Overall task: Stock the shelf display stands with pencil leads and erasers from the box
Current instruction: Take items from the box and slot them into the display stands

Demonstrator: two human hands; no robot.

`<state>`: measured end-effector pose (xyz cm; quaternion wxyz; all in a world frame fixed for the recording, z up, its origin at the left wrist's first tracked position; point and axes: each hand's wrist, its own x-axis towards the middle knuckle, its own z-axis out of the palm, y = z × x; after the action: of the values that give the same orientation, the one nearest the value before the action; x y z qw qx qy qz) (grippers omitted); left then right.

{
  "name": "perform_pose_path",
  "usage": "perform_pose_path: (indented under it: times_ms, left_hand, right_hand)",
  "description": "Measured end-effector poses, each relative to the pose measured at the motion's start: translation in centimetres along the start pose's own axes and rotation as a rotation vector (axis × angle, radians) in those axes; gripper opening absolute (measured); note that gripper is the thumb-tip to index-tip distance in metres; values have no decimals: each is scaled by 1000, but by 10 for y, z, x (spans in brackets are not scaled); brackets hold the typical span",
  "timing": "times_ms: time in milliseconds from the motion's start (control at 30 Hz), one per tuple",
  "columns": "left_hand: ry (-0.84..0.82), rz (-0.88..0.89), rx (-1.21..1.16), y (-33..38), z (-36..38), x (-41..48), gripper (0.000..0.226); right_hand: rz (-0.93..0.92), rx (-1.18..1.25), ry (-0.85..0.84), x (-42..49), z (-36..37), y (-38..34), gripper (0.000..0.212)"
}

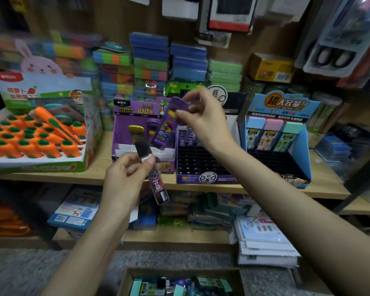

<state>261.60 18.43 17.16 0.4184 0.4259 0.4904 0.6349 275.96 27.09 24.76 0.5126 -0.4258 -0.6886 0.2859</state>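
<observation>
- Pencil lead case, purple (166, 127): pinched at its cap end between the thumb and fingertips of the right hand (203, 120). It is held in the air above the shelf (98, 167), touching no stand that I can make out.
- Long axis: cap at 1 o'clock, foot at 7 o'clock. From the fingers the body hangs down toward 7 o'clock, with the foot in front of the back rows of the purple stand (118, 137).
- The purple stand lies at 8 o'clock from the right hand. The black grid stand (201, 161) is just beside it, directly under the right wrist.
- Left hand (122, 184): fingers curled round the middle of a dark lead case (156, 184), thumb across its front. Its axis runs 11 to 5 o'clock, and the lower end sticks out below the hand.
- A yellow cap (137, 130) sits at the top of that line. Cannot tell whether it belongs to the dark case or to one standing in the stand behind.
- The right hand is the higher one and nearer the stands. The left hand sits at 7 o'clock from it, closer to the body.
- Judgement: the purple case goes in first, foot leading, into the purple stand. The tilt roughly matches the stand's slope, so a short drop toward 7 o'clock should seat it. The risk is the foot catching a case already standing there.
- Box (126, 276) is on the floor at 6 o'clock, with more cases showing inside.
</observation>
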Motion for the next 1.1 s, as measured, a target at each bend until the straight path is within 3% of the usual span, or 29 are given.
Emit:
perform_pose_path:
  times_ms: [167,667,967,1100]
  left_hand:
    - [30,-1,5,5,-21,3,4]
    - [5,-36,62,2,-48,-5,6]
    - [-29,-39,38,2,-44,-5,8]
    - [-80,-35,56,-1,-40,-6,6]
  right_hand:
    - [-164,-267,-26,15,34,7,25]
    - [-202,-424,-67,27,52,31,25]
    - [-239,-769,-182,28,50,40,24]
    - [-211,-652,-209,8,43,18,25]
